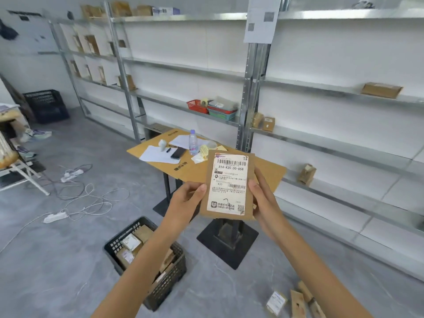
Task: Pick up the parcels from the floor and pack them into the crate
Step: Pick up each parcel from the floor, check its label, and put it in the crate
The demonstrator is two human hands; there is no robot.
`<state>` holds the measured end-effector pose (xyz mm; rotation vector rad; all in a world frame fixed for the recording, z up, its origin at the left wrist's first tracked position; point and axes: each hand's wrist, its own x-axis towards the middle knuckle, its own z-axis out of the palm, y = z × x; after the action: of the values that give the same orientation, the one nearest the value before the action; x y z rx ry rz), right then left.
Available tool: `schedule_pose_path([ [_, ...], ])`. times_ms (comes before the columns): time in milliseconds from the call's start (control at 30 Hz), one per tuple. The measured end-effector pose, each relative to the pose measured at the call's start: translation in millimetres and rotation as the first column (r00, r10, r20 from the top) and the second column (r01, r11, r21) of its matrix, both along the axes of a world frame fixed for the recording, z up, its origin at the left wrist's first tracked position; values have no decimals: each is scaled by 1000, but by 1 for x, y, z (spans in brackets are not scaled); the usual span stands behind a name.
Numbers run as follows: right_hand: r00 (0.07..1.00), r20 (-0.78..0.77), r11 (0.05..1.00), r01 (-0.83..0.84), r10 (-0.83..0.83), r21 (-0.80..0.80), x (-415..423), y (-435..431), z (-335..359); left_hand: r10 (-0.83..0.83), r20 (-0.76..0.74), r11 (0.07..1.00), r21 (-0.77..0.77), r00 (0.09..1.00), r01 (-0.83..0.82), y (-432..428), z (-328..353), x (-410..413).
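Together, two hands — left hand (187,199), right hand (261,198) — gripping one parcel (229,187), one crate (168,288) below, roughly four floor parcels (276,302).

From where I stand, the white shipping label (230,183) on the flat brown cardboard parcel (250,171) reads "516-K20-00-058" in bold under its top barcode, with "K20" lower at its left. The label's small Chinese lines are too fine to read. Dark print on the brown cardboard counter (190,172) behind the label is illegible, and the lettering on the blue-and-white box (165,11) far above it is blurred.
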<state>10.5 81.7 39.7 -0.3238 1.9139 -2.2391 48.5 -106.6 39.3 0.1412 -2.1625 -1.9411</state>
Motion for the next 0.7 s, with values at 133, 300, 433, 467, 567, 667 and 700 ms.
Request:
schedule_pose_path([
  [133, 1000, -14, 1000, 9, -9, -13, 5, -74, -2, -6, 0, 999, -48, 1000, 6, -76, -2, 3],
  [300, 999, -31, 999, -21, 20, -35, 12, -164, -11, 13, 3, 996, -83, 1000, -12, -169, -7, 11],
  [433, 999, -17, 998, -43, 42, -47, 14, -222, -19, 16, 28, 996, -93, 999, -14, -229, -15, 17],
  [467, 999, -11, 998, -49, 49, -43, 13, -234, -21, 15, 35, 995, -103, 999, -11, -242, -16, 17],
  [567, 998, 14, 998, -57, 57, -27, 6, -267, -28, 12, 63, 994, -112, 998, -5, -276, -21, 11],
  [667, 998, 50, 999, -43, 43, -6, -12, -294, -40, 10, 99, 994, -107, 995, 1, -303, -30, -4],
  [700, 997, 61, 999, -38, 38, 1, -20, -302, -44, 9, 109, 994, -107, 994, 3, -312, -33, -12],
])
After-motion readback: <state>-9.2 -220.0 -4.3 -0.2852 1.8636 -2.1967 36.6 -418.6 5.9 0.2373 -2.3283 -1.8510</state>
